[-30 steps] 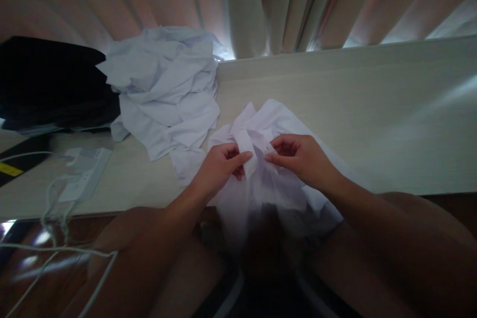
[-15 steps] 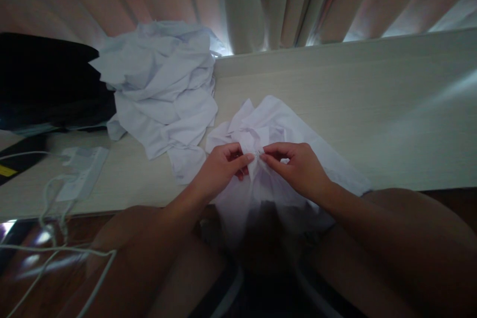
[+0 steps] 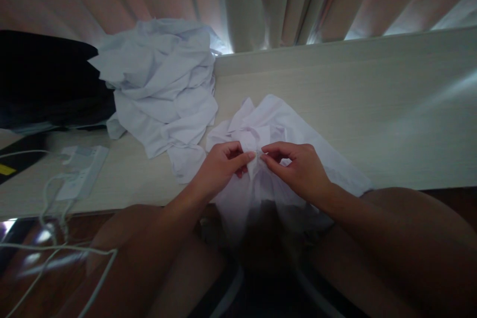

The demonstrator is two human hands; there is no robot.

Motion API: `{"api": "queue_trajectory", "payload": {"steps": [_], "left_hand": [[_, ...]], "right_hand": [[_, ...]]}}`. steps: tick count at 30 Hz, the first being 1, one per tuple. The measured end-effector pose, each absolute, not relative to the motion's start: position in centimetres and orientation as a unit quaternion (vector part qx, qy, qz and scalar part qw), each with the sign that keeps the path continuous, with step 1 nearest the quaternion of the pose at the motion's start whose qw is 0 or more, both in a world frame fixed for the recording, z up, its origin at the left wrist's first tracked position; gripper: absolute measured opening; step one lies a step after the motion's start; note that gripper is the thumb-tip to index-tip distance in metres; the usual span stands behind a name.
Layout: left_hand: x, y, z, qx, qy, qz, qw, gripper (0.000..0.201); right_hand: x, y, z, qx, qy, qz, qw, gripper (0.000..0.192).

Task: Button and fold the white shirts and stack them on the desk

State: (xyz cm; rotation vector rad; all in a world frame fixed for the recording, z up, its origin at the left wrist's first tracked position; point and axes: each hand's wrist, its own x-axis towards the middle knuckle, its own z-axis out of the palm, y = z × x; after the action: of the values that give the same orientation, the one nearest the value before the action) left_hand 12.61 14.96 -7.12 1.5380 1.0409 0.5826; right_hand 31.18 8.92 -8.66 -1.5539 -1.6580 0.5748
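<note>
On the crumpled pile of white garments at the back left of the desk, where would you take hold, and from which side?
Probably the loose flap hanging off the white pile at its near edge, approached from the front: it lies flat on the desk, apart from the bunched folds above.

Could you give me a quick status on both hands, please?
Left hand and right hand both pinching white shirt. Shirt on desk edge. White pile alongside.
</note>
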Motion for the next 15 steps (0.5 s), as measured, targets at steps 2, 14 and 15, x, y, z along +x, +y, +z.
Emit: {"api": "queue_trajectory", "payload": {"steps": [2, 14, 15], "left_hand": [[12.6, 15.03, -7.15, 0.651, 0.441, 0.245, 0.567, 0.026], [12.51, 14.98, -7.19, 0.641, 0.447, 0.239, 0.577, 0.026], [12.51, 14.97, -7.17, 0.64, 0.448, 0.238, 0.578, 0.026]], "right_hand": [[31.16, 8.89, -8.62, -0.608, -0.655, 0.219, 0.392, 0.015], [31.25, 8.74, -8.86, -0.57, -0.695, 0.189, 0.396, 0.018], [31.22, 8.74, -8.93, -0.568, -0.695, 0.193, 0.397, 0.018]]}}
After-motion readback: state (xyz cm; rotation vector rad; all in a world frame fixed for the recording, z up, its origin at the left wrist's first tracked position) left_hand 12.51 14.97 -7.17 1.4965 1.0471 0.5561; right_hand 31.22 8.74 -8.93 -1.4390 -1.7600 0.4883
